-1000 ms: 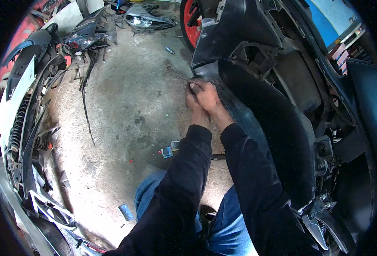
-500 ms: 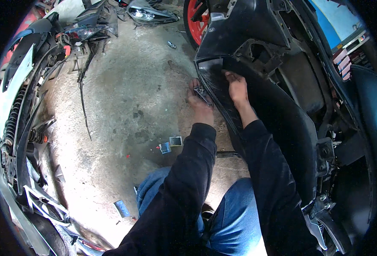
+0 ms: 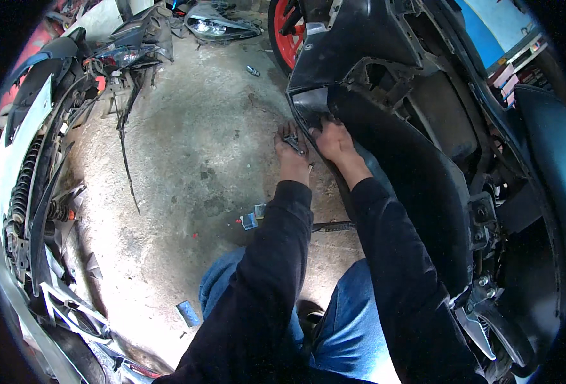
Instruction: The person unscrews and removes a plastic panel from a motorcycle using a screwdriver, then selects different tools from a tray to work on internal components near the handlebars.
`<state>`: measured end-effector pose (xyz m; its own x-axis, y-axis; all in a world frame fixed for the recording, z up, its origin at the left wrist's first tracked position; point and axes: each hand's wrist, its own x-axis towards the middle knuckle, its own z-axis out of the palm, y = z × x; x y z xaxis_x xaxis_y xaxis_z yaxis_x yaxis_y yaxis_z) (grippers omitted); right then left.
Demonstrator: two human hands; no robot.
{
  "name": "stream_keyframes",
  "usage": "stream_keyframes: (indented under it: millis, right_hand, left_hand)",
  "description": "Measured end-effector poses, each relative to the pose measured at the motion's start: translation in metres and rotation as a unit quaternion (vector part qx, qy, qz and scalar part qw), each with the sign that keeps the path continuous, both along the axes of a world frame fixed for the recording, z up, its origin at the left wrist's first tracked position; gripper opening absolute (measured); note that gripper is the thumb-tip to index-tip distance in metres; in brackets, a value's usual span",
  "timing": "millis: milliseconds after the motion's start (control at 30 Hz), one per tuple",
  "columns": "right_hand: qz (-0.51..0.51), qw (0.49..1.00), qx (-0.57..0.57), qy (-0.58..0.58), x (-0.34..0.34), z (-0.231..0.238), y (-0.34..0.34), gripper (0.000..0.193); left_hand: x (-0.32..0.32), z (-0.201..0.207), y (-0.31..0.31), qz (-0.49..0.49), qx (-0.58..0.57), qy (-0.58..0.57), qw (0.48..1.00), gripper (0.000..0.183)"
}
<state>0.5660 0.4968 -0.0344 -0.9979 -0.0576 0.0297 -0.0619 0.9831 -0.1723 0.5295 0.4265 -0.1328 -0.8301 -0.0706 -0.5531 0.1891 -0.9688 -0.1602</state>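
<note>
My left hand (image 3: 286, 157) is palm up beside the lower edge of a black plastic motor scooter panel (image 3: 417, 173). Small shiny metal pieces, perhaps screws, lie in its curled fingers; their exact kind is too small to tell. Over the panel's near edge, my right hand (image 3: 338, 144) is closed with its back toward me. Its thumb is by the panel's lip, and its fingertips are partly hidden in the dark recess, so whatever they hold does not show.
A red wheel (image 3: 288, 35) stands beyond the panel. A headlight unit (image 3: 219, 24) and a small metal part (image 3: 252, 70) lie on the concrete floor (image 3: 167, 147). Removed fairings and a shock absorber (image 3: 23, 182) line the left side. Small blue packets (image 3: 187, 313) are near my knee.
My right hand has moved left and slightly down to the panel's edge, closer to my left hand. My left hand has shifted slightly left, still with the metal pieces.
</note>
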Motion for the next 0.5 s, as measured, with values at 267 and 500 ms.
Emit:
stream_keyframes:
  millis: [267, 500]
  right_hand:
    - [0.036, 0.996, 0.002, -0.077, 0.001, -0.005, 0.003, 0.063]
    - [-0.024, 0.961, 0.006, -0.275, -0.016, 0.042, -0.01, 0.07]
  left_hand:
    - [0.004, 0.011, -0.041, -0.092, -0.017, -0.019, 0.995, 0.026]
    - [0.023, 0.034, -0.076, -0.081, -0.068, 0.056, 0.993, 0.022]
